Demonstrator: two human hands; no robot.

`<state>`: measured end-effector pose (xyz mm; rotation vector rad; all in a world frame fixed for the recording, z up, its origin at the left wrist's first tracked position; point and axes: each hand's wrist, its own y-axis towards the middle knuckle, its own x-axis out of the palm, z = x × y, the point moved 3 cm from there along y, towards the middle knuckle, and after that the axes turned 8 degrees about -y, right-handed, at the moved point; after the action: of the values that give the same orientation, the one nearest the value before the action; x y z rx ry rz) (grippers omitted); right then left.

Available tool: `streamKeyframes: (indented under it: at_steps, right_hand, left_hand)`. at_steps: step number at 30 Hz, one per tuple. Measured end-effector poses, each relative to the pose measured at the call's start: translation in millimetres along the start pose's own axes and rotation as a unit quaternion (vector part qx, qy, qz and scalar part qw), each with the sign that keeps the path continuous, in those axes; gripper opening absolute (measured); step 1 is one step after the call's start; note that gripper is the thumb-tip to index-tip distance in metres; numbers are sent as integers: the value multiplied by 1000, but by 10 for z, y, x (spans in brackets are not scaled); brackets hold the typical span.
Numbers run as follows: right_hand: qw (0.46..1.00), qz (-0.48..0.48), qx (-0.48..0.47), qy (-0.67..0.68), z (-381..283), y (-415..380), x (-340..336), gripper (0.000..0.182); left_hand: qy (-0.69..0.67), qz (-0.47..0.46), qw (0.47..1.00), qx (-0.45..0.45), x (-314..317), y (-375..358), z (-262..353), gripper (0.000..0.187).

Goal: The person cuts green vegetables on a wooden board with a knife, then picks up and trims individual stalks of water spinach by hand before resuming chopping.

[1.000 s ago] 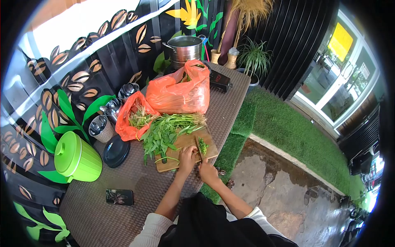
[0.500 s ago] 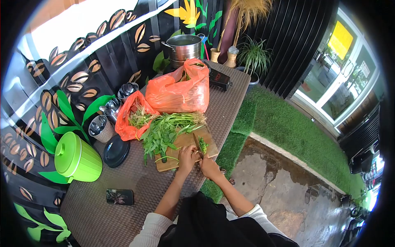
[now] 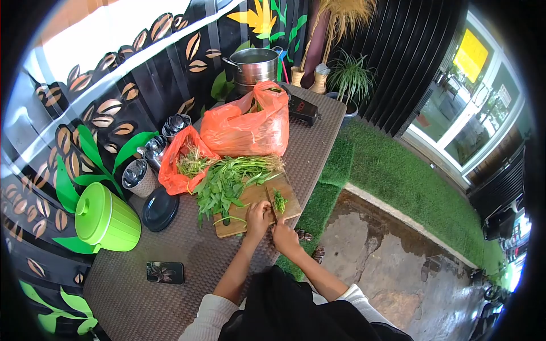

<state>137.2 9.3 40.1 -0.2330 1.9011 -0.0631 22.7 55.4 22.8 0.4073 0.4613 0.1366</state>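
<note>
Head view: your right hand (image 3: 285,237) is closed on the handle of the knife (image 3: 271,200), above the wooden board (image 3: 254,196).
The blade stands between your left hand (image 3: 259,220) and the chopped greens (image 3: 279,201), which lie on the board. Your left fingers are curled in narrow beside the blade; whether they pinch anything cannot be told. The leafy bunch (image 3: 219,184) spreads across the board's far side onto the table (image 3: 213,244), near the large orange bag (image 3: 247,129).

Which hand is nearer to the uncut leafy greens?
Left. The left hand is over the cutting board, just short of the leafy greens; the right hand, gripping the knife, is farther off, at the board's near edge.
</note>
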Motion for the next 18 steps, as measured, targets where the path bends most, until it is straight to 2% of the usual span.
streamKeyframes:
  at_steps: [3, 5, 9, 11, 14, 18]
  right_hand:
    - [1000, -15, -6, 1, 79, 197, 14, 34]
    - [999, -22, -22, 16, 158, 256, -24, 34]
    - [998, -27, -37, 34, 177, 186, -105, 34]
    - [998, -48, -36, 19, 150, 145, -138, 35]
    - [996, -78, -33, -2, 75, 48, -207, 34]
    - [998, -67, 6, -15, 0, 25, -70, 33]
  left_hand:
    - [-16, 7, 1000, -7, -43, -8, 29, 27]
    - [-85, 11, 996, -3, -74, 5, 84, 33]
    - [-58, -3, 998, 31, -114, -39, 11, 33]
    - [45, 25, 998, 47, -121, -36, 8, 25]
    - [64, -6, 998, 20, -82, -16, -25, 15]
    - [56, 10, 998, 17, -79, -9, -28, 9]
